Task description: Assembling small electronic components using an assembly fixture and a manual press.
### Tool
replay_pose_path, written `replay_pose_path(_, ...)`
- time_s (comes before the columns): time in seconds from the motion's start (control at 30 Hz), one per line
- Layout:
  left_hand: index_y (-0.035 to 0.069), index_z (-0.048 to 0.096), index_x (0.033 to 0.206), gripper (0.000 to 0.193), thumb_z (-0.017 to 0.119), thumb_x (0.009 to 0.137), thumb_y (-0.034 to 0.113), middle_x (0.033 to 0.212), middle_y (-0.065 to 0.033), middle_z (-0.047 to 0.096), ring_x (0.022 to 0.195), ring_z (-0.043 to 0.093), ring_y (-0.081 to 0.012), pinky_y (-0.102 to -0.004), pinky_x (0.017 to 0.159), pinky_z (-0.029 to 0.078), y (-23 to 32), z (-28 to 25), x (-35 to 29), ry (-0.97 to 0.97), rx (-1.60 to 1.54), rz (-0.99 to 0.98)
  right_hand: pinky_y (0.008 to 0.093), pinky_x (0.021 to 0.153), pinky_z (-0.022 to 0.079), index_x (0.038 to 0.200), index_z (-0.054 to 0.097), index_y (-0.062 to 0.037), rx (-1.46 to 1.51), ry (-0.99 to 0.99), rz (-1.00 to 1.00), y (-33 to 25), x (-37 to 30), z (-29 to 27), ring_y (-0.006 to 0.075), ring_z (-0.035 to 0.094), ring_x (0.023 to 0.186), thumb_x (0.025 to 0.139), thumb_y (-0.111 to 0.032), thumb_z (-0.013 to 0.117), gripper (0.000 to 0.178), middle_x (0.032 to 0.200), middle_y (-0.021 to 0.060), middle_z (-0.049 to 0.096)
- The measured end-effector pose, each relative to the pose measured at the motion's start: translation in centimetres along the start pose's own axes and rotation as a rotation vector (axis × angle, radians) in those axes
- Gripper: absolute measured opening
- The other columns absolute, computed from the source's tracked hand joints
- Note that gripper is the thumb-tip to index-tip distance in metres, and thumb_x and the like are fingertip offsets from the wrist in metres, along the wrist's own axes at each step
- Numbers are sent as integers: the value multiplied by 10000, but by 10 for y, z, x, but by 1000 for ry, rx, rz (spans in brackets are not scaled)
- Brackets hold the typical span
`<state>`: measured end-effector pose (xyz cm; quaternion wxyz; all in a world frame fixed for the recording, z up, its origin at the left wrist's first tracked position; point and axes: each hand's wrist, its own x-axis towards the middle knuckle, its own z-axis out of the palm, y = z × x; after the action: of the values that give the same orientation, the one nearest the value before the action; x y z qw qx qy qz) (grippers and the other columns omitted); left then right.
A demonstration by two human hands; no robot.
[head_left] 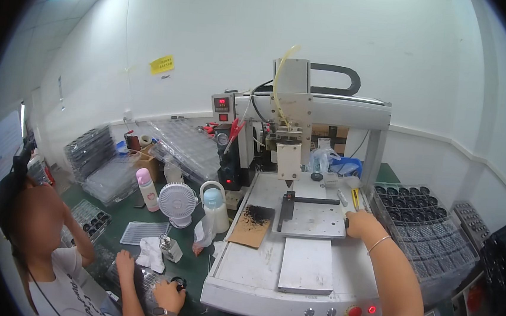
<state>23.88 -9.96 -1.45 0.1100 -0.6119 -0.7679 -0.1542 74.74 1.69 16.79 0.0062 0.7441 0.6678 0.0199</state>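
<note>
A white benchtop machine (243, 285) carries a metal fixture plate (314, 226), its right edge meeting the person's right hand (363, 224); fingers curl beside a small dark handle (347, 224), though whether they close on it cannot be told. Left of the machine, on the near side, the left hand (169, 296) grips a black round part (179, 282) at its far-right fingertips.

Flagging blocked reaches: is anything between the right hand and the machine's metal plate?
Nothing visible does: the right hand is at the right edge of the metal plate; the yellow tool lies beyond the hand.
</note>
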Motion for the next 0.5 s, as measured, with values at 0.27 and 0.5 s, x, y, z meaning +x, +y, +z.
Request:
replay_pose_path(0.27,22,597,981,371,701,699,240,992,-150,553,944,511,-343,-432,815,394,91,-129,36,303,-449,244,385,813,484,1002,637,-83,18,-107,-119,10,17,-2,322,614,911,655,-202,668,369,948,161,648)
replay_pose_path(0.5,17,610,947,327,708,682,181,983,-142,591,937,546,-324,-405,812,414,222,-213,73,402,-610,766,377,813,480,1009,601,-16,282,236,-25,-10,20,-27,334,599,907,605,-202,766,474,957,192,625)
